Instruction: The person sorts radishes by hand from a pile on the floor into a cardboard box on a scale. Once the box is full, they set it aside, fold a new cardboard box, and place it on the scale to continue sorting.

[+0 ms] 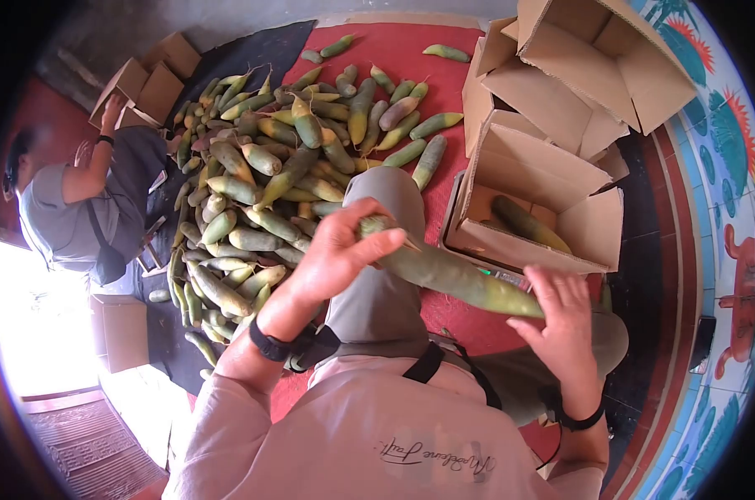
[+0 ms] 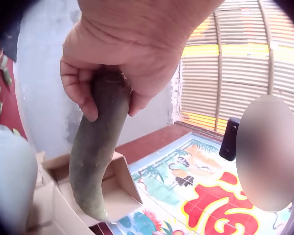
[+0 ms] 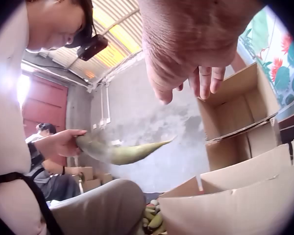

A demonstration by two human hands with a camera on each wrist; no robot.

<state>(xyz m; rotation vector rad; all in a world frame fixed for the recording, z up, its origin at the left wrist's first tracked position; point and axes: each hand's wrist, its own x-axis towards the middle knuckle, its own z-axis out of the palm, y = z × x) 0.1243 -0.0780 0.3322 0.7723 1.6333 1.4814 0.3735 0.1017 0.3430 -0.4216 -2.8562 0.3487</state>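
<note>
One long green radish (image 1: pixel 456 277) was held above the lap, its end grasped in the left hand (image 1: pixel 337 250), whose fingers and thumb I saw wrapped round it. The right hand (image 1: pixel 563 321) was released, fingers loosely bent near the radish's other end; my right wrist view showed them apart. Just past it stood an open carton (image 1: pixel 523 256) with a single radish (image 1: pixel 530 227) inside. Left of that, I saw a big heap of radishes (image 1: pixel 252 179) on red and dark sheets. Farther out, a person (image 1: pixel 82 208) reached to a box (image 1: pixel 156 92).
</note>
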